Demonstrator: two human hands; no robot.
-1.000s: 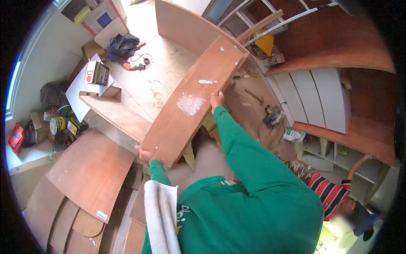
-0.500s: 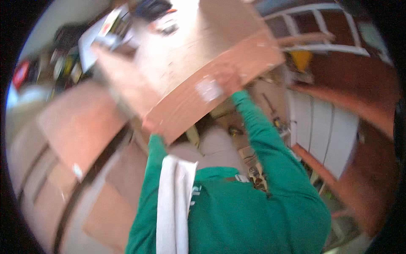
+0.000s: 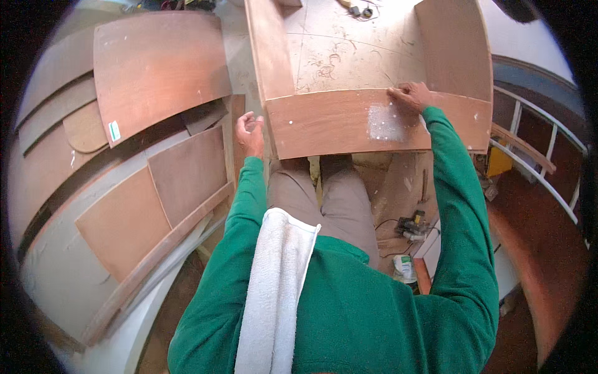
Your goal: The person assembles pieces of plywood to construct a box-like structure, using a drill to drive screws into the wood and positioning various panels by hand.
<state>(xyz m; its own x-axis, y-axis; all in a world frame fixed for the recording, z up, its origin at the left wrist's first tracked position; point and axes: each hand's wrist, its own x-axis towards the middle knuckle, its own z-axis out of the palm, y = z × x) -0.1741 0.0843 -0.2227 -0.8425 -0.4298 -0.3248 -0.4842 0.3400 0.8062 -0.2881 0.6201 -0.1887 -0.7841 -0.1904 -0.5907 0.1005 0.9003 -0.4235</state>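
A brown wooden panel (image 3: 336,124) stands on edge as the near side of an open wooden box, with a pale whitish patch on its face. My right hand (image 3: 412,98) is at the panel's top edge, right of the middle, its fingers closed over that edge. Just off the panel's left end, my left hand (image 3: 250,136) is raised with fingers bent and apart, holding nothing. Pencil-like lines and scribbles mark the pale board (image 3: 349,62) inside the box. Side boards (image 3: 455,47) rise at its right and left.
Wooden sheets (image 3: 162,68) lean and lie at my left. A corded power tool (image 3: 412,225) sits low at my right, by a white packet (image 3: 404,269). A white ladder-like frame (image 3: 548,153) is at the far right. A small dark corded item (image 3: 360,11) lies inside the box.
My left hand has come off the panel's left end. My right hand remains at the panel. The view has turned, so the box now appears straighter and further right.
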